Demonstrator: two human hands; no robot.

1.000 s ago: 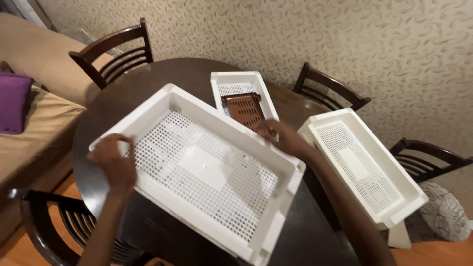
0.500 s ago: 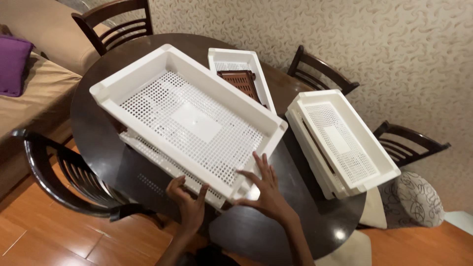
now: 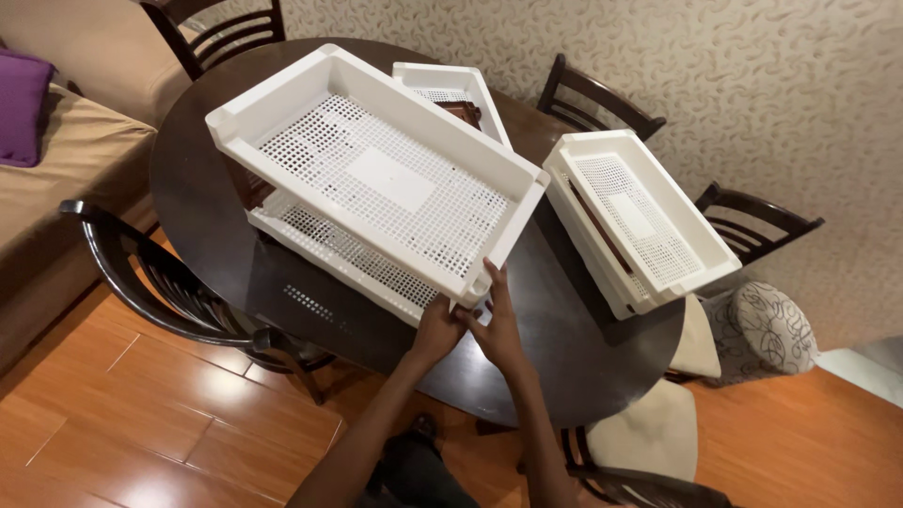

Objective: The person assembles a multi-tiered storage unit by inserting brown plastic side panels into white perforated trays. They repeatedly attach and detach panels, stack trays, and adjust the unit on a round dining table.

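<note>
Both hands have come together at the near corner of the big white tray (image 3: pixel 376 179), where a second ago they were spread along its sides; the left hand (image 3: pixel 435 329) and right hand (image 3: pixel 496 325) grip that corner with fingers curled. The rectangular tray of hard perforated plastic sits on a matching lower tray (image 3: pixel 329 249) on the glossy dark round table (image 3: pixel 564 348). Two more white trays (image 3: pixel 640 212) (image 3: pixel 451 89) lie beyond.

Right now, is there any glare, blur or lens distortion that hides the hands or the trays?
Head view: sharp, no motion blur on the left hand or right hand; soft glare patches on the wooden floor and a faint sheen on the dark table; the white upper tray reads bright but its holes stay distinct; wide-angle stretch shows towards the edges.
</note>
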